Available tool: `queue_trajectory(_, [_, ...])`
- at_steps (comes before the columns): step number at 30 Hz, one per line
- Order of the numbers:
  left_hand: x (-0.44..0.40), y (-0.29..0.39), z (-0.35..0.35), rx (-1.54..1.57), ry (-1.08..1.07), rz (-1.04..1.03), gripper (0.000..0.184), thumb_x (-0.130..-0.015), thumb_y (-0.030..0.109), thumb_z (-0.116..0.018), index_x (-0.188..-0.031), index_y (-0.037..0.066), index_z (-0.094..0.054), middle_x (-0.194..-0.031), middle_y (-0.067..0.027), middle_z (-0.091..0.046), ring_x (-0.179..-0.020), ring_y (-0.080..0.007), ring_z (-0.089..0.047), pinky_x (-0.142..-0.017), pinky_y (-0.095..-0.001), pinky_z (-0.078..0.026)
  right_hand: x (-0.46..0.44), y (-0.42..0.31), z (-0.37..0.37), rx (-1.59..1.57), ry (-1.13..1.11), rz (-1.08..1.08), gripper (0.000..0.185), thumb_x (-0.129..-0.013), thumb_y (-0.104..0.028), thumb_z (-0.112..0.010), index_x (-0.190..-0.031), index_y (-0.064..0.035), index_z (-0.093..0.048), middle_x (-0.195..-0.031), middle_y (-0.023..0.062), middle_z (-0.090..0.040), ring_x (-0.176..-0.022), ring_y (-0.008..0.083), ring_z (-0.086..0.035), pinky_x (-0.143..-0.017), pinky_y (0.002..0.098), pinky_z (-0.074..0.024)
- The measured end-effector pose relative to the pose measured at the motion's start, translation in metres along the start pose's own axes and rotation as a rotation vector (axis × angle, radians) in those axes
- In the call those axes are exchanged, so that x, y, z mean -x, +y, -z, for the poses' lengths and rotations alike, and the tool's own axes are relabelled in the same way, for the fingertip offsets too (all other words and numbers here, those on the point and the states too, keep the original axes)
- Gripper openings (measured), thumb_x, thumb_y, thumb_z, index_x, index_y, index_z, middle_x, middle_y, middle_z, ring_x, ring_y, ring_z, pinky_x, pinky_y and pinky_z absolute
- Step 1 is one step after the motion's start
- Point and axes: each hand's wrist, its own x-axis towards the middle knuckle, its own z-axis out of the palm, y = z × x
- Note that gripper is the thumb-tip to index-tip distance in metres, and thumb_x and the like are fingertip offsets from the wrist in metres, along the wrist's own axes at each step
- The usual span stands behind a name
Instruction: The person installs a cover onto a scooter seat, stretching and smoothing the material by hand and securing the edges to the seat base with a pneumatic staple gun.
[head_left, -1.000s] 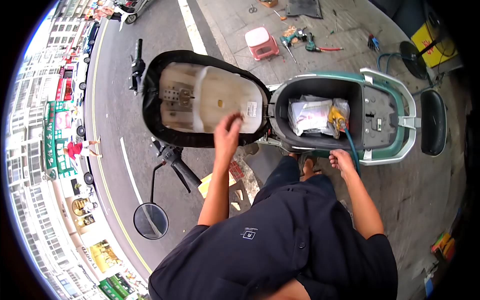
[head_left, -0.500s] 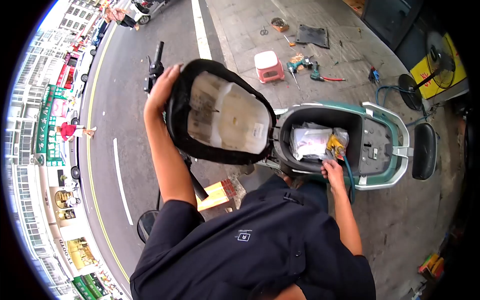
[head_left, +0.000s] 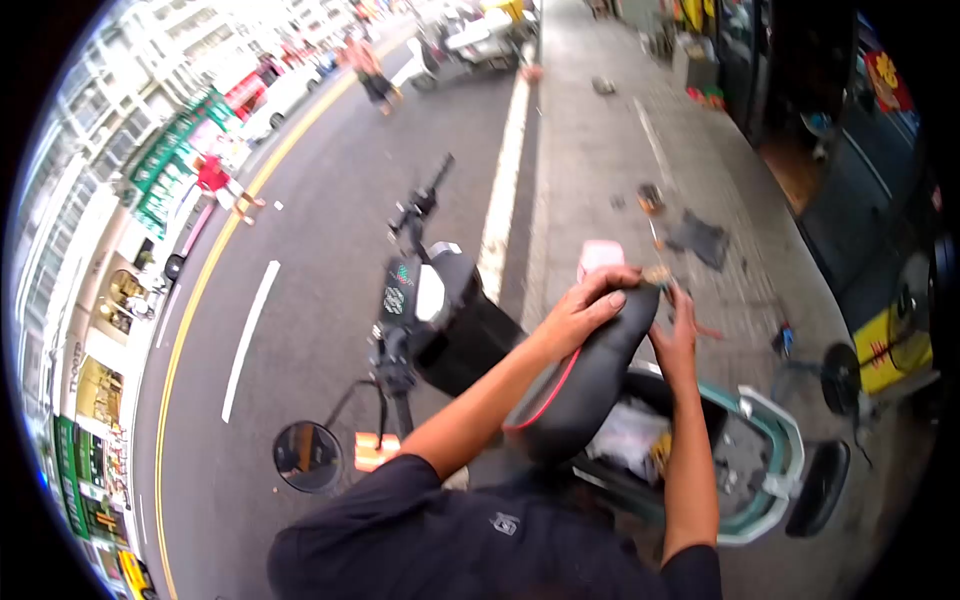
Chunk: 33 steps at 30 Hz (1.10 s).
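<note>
The black scooter seat (head_left: 595, 385) with red piping is raised on edge over the scooter's storage bin (head_left: 712, 415). My left hand (head_left: 590, 312) grips its upper edge, thumb lying along the padded top. On the underside, my right hand (head_left: 677, 335) holds near the same edge, its fingertips partly hidden. Below the seat, a plastic-wrapped packet (head_left: 628, 432) and a yellow item (head_left: 660, 450) lie in the bin, partly covered by the seat and my right forearm.
Handlebars (head_left: 405, 290) and a round mirror (head_left: 307, 456) stand to the left. A padded backrest (head_left: 818, 490) is at the scooter's rear. Beyond are a pink stool (head_left: 600, 257), a dark mat (head_left: 700, 240) and a fan (head_left: 842, 378). A person in red (head_left: 212, 175) is across the road.
The seat has swung from lying open, underside up, to standing on edge toward the bin. My right hand has left the bin and come up to the seat. The view has turned.
</note>
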Motion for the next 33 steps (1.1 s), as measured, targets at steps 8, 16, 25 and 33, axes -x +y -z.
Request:
queue_trajectory(8, [-0.032,-0.133,-0.003,-0.057,-0.055,0.137,0.043,-0.101,0.034,-0.036,-0.127,0.004,-0.053,-0.124,-0.0083,-0.056,-0.119,-0.0181,-0.048,-0.105,-0.0311,-0.031,0.186,0.082,0.057,0.187,-0.279,-0.700,0.055,-0.080,-0.010,-0.063,-0.132,-0.0009,-0.044,-0.130,0.0167,-0.048,-0.121,0.0317,-0.047,-0.103,0.0376,-0.0361])
queue_trajectory(16, [-0.074,-0.205,0.017,-0.554,-0.458,-0.225,0.032,-0.095,0.022,-0.042,-0.118,0.007,-0.059,-0.116,-0.0155,-0.059,-0.112,-0.0323,-0.053,-0.099,-0.0416,-0.040,0.323,0.062,0.104,0.333,-0.269,-1.247,0.052,-0.081,-0.009,-0.062,-0.129,0.0002,-0.046,-0.127,0.0174,-0.050,-0.119,0.0324,-0.048,-0.103,0.0379,-0.0362])
queue_trajectory(25, [-0.099,-0.191,0.015,0.027,-0.480,0.189,0.062,-0.098,0.054,-0.029,-0.109,0.000,-0.058,-0.105,-0.0159,-0.061,-0.101,-0.0274,-0.056,-0.091,-0.0383,-0.041,0.266,0.104,0.048,0.364,-0.379,-1.302,0.048,-0.081,-0.008,-0.060,-0.127,0.0016,-0.048,-0.123,0.0181,-0.052,-0.116,0.0332,-0.050,-0.102,0.0382,-0.0363])
queue_trajectory(33, [-0.123,-0.210,0.003,-0.031,-0.578,0.111,0.043,-0.100,0.036,-0.033,-0.104,0.004,-0.062,-0.107,-0.0140,-0.062,-0.101,-0.0271,-0.057,-0.091,-0.0398,-0.042,0.290,0.117,0.073,0.370,-0.391,-1.296,0.045,-0.082,-0.007,-0.059,-0.124,0.0027,-0.049,-0.120,0.0187,-0.054,-0.114,0.0339,-0.051,-0.102,0.0386,-0.0365])
